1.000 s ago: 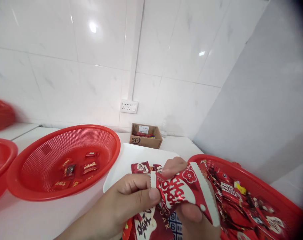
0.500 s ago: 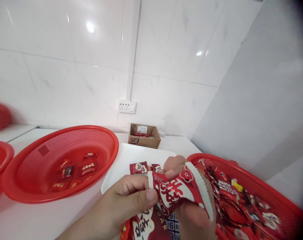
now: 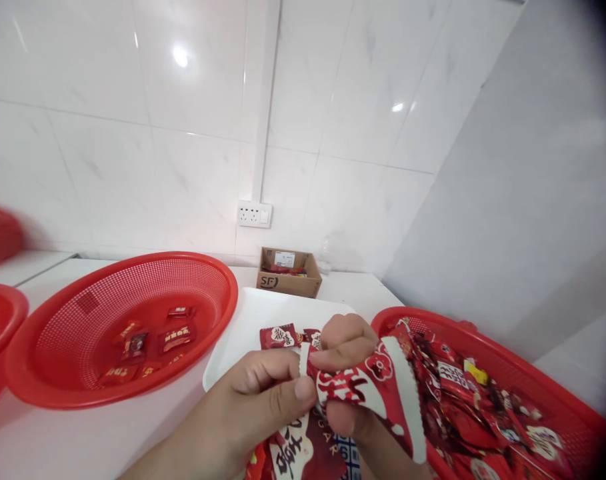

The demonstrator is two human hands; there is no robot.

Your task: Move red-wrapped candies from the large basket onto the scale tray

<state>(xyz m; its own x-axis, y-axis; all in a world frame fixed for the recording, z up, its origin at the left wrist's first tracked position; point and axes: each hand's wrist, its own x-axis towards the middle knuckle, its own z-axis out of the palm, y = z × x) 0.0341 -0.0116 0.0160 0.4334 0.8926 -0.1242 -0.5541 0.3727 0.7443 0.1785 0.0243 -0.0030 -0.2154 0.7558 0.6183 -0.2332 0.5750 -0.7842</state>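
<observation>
Both my hands grip one red and white candy packet [image 3: 363,390] with a jagged white edge at each end. My left hand [image 3: 255,407] pinches its left end between thumb and forefinger. My right hand [image 3: 350,343] is closed around its middle, the fingers above and below the wrapper; part of that hand is hidden behind it. Underneath, a larger dark red candy bag [image 3: 295,450] with white patches and lettering shows partly; what supports it is hidden. Just beyond my hands, small dark red wrapped candies [image 3: 277,335] lie on a white tray [image 3: 263,303].
On the left stands a red perforated basket [image 3: 47,373] with several wrapped candies [image 3: 177,339] inside. At right, another red basket [image 3: 573,407] is heaped with red packets. A small cardboard box [image 3: 303,285] sits behind the tray, near a clear object [image 3: 326,257] by the tiled wall.
My right hand has shifted left along the packet and squeezed its middle, so the packet is narrower there and its right end tilts down. My left hand has barely moved.
</observation>
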